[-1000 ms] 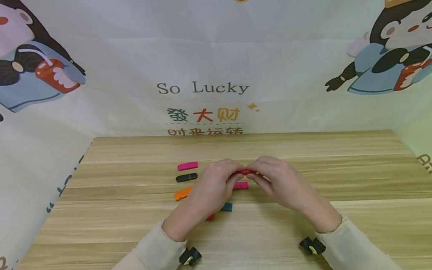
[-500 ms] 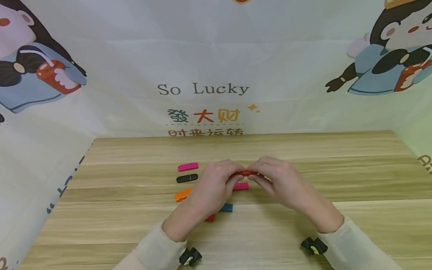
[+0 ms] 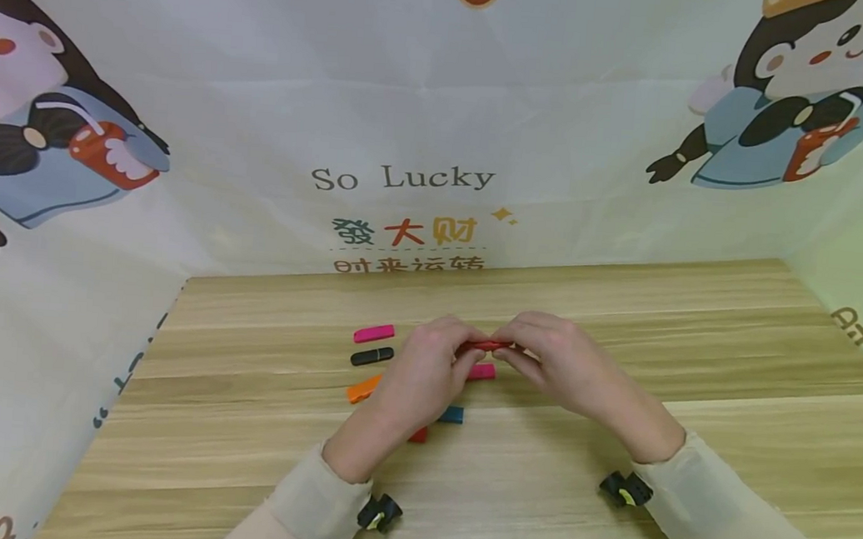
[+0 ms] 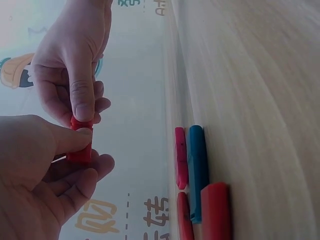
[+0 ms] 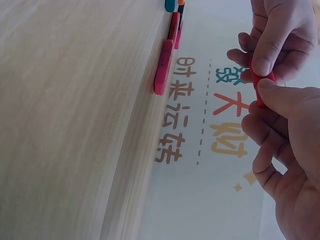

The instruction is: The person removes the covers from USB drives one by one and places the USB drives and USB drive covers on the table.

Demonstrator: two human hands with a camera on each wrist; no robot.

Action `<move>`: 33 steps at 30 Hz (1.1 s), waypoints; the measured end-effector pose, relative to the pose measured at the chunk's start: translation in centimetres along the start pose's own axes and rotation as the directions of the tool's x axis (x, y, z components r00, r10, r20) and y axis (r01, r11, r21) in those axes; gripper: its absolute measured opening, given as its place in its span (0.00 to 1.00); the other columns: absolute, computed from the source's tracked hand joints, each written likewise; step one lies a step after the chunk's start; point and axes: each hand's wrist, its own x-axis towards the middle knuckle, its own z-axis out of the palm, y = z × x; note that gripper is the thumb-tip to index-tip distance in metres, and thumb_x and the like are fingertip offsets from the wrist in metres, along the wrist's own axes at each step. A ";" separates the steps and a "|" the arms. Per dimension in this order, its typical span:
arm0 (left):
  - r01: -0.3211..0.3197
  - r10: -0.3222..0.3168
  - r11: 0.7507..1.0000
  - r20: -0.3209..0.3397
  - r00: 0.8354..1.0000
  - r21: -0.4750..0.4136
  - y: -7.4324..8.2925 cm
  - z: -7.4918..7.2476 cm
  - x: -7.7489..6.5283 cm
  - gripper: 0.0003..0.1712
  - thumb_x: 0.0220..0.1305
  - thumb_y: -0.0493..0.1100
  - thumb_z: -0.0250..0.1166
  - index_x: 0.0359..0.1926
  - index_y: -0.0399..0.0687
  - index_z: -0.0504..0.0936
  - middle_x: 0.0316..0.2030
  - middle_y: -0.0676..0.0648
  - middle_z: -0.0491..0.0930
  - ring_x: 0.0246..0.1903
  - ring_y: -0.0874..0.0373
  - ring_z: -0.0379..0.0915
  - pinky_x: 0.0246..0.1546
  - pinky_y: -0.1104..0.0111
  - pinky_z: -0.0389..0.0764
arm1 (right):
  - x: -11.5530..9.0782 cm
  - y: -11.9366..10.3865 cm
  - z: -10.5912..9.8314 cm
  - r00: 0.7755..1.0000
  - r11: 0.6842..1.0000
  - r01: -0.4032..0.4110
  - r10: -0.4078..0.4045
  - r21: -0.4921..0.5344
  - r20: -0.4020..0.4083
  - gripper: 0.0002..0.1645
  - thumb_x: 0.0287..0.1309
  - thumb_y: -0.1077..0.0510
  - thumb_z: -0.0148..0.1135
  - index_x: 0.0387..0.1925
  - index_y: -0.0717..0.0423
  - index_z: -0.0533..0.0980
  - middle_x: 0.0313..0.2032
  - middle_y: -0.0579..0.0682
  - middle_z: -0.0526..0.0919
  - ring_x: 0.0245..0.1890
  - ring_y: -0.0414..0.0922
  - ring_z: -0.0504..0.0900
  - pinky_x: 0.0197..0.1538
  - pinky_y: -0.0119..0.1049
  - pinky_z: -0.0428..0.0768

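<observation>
Both hands meet over the wooden table around one small red stick (image 3: 490,345), shaped like a capped USB stick. My left hand (image 3: 432,370) pinches one end between thumb and fingers. The thumb and fingers of my right hand (image 3: 564,362) pinch the opposite end. In the left wrist view the red stick (image 4: 80,145) shows between the two thumbs, partly covered by them. From the right wrist it appears as a narrow red strip (image 5: 258,82). Below the hands lie a pink stick (image 3: 481,371), a blue one (image 3: 453,415) and a red one (image 3: 418,435), partly hidden by the left hand.
Left of the left hand, a pink stick (image 3: 374,333), a black one (image 3: 372,356) and an orange one (image 3: 363,388) lie in a column on the table (image 3: 240,423). A printed cloth wall (image 3: 427,119) rises at the table's back edge.
Both hands keep their pinch on the red stick in nearly the same place. The whole view shifts very slightly; the sticks on the table stay put.
</observation>
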 end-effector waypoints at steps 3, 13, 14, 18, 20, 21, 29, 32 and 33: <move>0.005 -0.005 1.000 0.002 1.000 0.021 0.0 0.0 0.0 0.06 0.62 0.40 0.67 0.40 0.48 0.85 0.35 0.55 0.76 0.29 0.65 0.70 0.29 0.78 0.74 | 0.0 0.0 -0.1 1.000 1.000 -0.001 0.001 -0.006 0.002 0.07 0.56 0.61 0.68 0.38 0.55 0.82 0.35 0.43 0.83 0.35 0.37 0.80 0.38 0.29 0.79; -0.027 0.028 0.999 -0.024 0.999 0.033 -0.1 0.0 0.1 0.05 0.59 0.38 0.68 0.38 0.47 0.86 0.33 0.56 0.71 0.30 0.62 0.69 0.29 0.78 0.73 | 0.1 0.0 -0.4 1.000 1.000 -0.015 0.015 -0.026 0.012 0.06 0.55 0.61 0.69 0.37 0.53 0.82 0.33 0.42 0.82 0.33 0.35 0.78 0.36 0.29 0.79; -0.026 0.027 0.999 -0.024 0.999 0.032 -0.1 0.0 0.1 0.05 0.59 0.37 0.68 0.38 0.47 0.86 0.33 0.56 0.71 0.30 0.62 0.70 0.30 0.78 0.73 | 0.1 -0.1 -0.4 1.000 0.999 -0.015 0.016 -0.028 0.013 0.06 0.56 0.61 0.69 0.37 0.53 0.82 0.33 0.42 0.82 0.32 0.34 0.78 0.36 0.29 0.79; -0.022 0.022 0.999 -0.019 1.000 0.039 -0.1 -0.1 0.1 0.06 0.60 0.38 0.68 0.39 0.47 0.86 0.33 0.56 0.71 0.30 0.64 0.68 0.29 0.78 0.73 | 0.1 -0.1 -0.6 1.000 0.999 -0.025 0.025 -0.035 0.017 0.06 0.56 0.61 0.68 0.37 0.54 0.82 0.33 0.42 0.82 0.32 0.35 0.78 0.36 0.29 0.79; -0.017 0.017 0.999 -0.011 1.000 0.036 -0.1 -0.2 0.1 0.06 0.60 0.37 0.67 0.39 0.47 0.86 0.33 0.56 0.71 0.30 0.64 0.67 0.29 0.78 0.73 | 0.0 -0.1 -0.7 0.999 0.999 -0.032 0.032 -0.038 0.017 0.06 0.56 0.60 0.68 0.37 0.54 0.82 0.33 0.42 0.82 0.33 0.35 0.78 0.36 0.30 0.79; -0.013 0.013 0.999 -0.006 1.000 0.036 -0.1 -0.2 0.1 0.06 0.61 0.38 0.67 0.39 0.47 0.86 0.33 0.56 0.71 0.30 0.65 0.67 0.29 0.78 0.73 | 0.0 -0.2 -0.7 0.999 0.999 -0.036 0.036 -0.041 0.017 0.06 0.56 0.60 0.68 0.37 0.54 0.82 0.33 0.42 0.82 0.33 0.35 0.78 0.36 0.30 0.79; 0.030 -0.031 0.999 0.023 0.999 0.021 -0.1 -0.5 0.0 0.08 0.62 0.38 0.67 0.42 0.48 0.85 0.34 0.56 0.73 0.31 0.66 0.69 0.31 0.78 0.74 | -0.5 0.0 -1.2 0.999 0.998 -0.034 0.034 -0.055 0.013 0.07 0.55 0.61 0.68 0.38 0.55 0.82 0.35 0.43 0.83 0.34 0.35 0.80 0.37 0.29 0.79; 0.029 -0.030 0.999 0.019 0.999 0.018 -0.2 -0.6 0.1 0.08 0.61 0.38 0.67 0.42 0.48 0.85 0.35 0.56 0.75 0.32 0.67 0.70 0.33 0.78 0.75 | -0.6 0.2 -1.5 1.000 0.998 -0.023 0.023 -0.051 0.006 0.08 0.55 0.62 0.69 0.38 0.55 0.82 0.35 0.44 0.83 0.34 0.36 0.80 0.36 0.29 0.80; 0.029 -0.029 0.999 0.017 0.999 0.017 -0.2 -0.6 0.1 0.08 0.61 0.38 0.67 0.42 0.48 0.85 0.36 0.56 0.75 0.32 0.66 0.71 0.33 0.78 0.75 | -0.7 0.2 -1.6 1.000 0.999 -0.020 0.020 -0.049 0.002 0.08 0.54 0.62 0.69 0.38 0.55 0.82 0.34 0.44 0.83 0.34 0.36 0.80 0.36 0.30 0.80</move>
